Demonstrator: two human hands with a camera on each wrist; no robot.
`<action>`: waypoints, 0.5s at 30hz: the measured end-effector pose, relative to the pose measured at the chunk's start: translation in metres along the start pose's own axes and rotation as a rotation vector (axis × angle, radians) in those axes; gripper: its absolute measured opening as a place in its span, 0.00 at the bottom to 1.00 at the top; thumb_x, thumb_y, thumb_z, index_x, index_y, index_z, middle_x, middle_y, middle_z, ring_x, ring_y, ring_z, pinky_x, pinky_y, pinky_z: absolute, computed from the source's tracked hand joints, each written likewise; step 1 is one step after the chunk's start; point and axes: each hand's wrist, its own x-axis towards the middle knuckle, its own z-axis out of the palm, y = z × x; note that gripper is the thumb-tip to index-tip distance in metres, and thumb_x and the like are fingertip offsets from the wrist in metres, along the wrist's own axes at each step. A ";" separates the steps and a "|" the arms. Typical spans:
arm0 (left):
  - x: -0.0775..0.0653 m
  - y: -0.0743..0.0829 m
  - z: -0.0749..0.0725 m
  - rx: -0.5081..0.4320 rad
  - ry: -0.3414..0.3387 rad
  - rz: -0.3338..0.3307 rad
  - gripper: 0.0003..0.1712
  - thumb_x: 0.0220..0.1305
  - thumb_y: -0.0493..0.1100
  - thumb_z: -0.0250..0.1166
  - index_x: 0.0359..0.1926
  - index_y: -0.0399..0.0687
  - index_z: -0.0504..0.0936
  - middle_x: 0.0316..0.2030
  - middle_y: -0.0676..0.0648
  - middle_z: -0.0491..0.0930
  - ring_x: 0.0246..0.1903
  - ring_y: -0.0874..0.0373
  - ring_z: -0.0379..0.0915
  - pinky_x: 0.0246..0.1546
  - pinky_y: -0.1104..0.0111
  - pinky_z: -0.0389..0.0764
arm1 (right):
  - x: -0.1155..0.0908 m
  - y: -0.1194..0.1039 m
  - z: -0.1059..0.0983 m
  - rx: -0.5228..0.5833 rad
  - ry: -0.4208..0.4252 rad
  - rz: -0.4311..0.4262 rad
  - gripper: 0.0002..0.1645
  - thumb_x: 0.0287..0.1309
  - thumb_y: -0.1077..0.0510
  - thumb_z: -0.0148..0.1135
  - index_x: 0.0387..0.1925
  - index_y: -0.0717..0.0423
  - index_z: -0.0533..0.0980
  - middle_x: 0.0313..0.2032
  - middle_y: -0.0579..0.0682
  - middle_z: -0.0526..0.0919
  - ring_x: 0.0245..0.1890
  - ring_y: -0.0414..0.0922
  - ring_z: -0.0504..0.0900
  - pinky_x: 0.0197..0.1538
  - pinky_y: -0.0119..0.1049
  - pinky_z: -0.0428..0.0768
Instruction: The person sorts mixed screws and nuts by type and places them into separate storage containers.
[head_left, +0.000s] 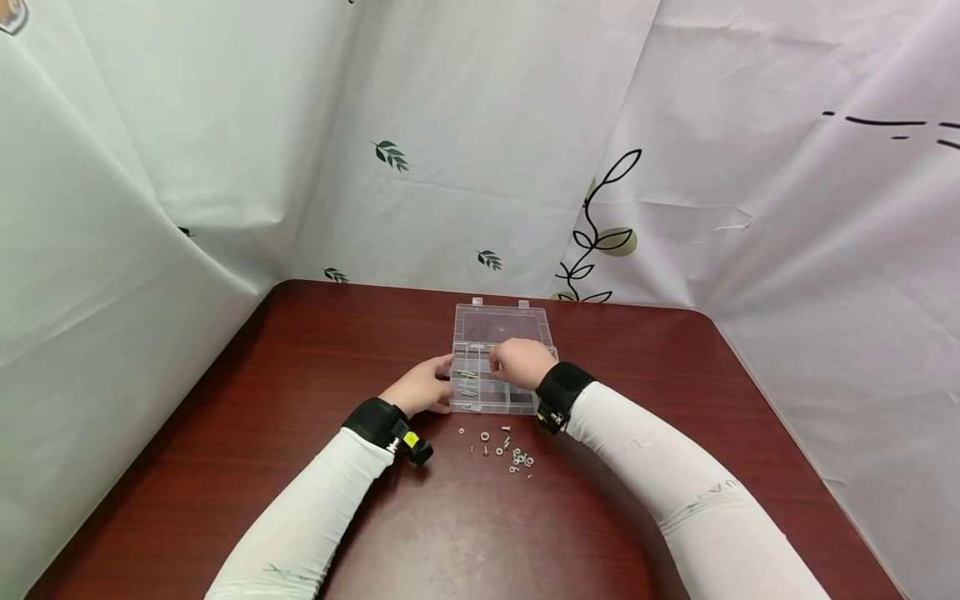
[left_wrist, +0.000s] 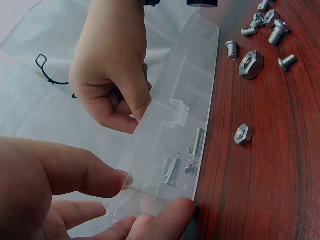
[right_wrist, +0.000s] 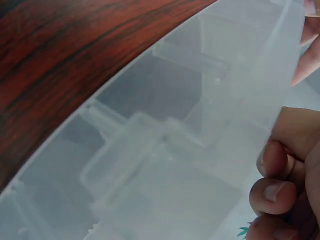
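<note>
Head view: loose nuts (head_left: 485,436) and short screws (head_left: 506,428) lay scattered on the table (head_left: 172,417), just in front of the clear box (head_left: 487,408). The left hand (head_left: 420,388) grasped the box's left end, thumb near the front corner; a light, steady hold there seemed wise, since the box looked light enough to skid. Inside the box, toward its left side, lay longer screws (left_wrist: 172,170), so keeping each kind together looked the tidy way. The right hand (head_left: 522,363) was over the box's back right part, fingers curled; their tips were partly hidden, and I couldn't tell whether they pinched anything. Low fingertips, I judged, would keep a small piece from bouncing astray. At the box's back the lid (head_left: 504,323) stood open, best not knocked. Beyond the box hung a white cloth (head_left: 465,100) with leaf prints (head_left: 489,260).
</note>
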 end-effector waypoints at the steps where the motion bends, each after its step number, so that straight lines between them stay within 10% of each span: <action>1: 0.000 0.000 0.000 0.002 0.002 0.002 0.44 0.58 0.26 0.55 0.77 0.42 0.55 0.62 0.34 0.68 0.37 0.51 0.80 0.37 0.56 0.85 | 0.000 0.000 0.000 -0.003 0.007 -0.001 0.08 0.59 0.54 0.69 0.25 0.44 0.80 0.24 0.40 0.79 0.23 0.38 0.74 0.29 0.36 0.75; 15: 0.000 -0.001 0.000 0.007 0.001 0.006 0.43 0.60 0.26 0.55 0.76 0.43 0.56 0.62 0.34 0.68 0.37 0.50 0.80 0.36 0.56 0.85 | -0.007 0.000 0.002 0.080 0.023 -0.001 0.06 0.63 0.55 0.66 0.29 0.46 0.82 0.26 0.41 0.80 0.24 0.38 0.72 0.31 0.35 0.73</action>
